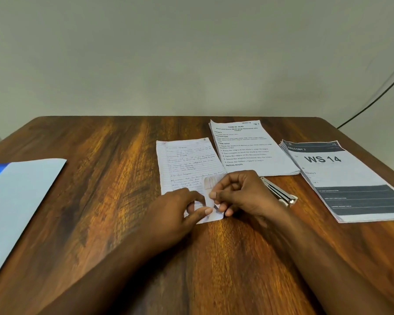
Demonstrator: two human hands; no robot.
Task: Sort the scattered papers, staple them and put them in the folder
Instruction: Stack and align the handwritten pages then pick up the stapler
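A handwritten lined paper [187, 162] lies in the middle of the wooden table [100, 201]. Its near right corner is folded up. My right hand [241, 194] pinches that lifted corner between thumb and fingers. My left hand [180, 210] holds the paper's near edge, thumb on top. A metal stapler [280, 192] lies just right of my right hand, partly hidden by it. A printed task sheet stack [248, 146] and a "WS 14" stack [341, 178] lie to the right. The light blue folder [16, 196] lies at the left edge.
A wall stands behind the table's far edge. A dark cable [373, 98] runs down the wall at the right. Bare wood shows between the folder and the lined paper.
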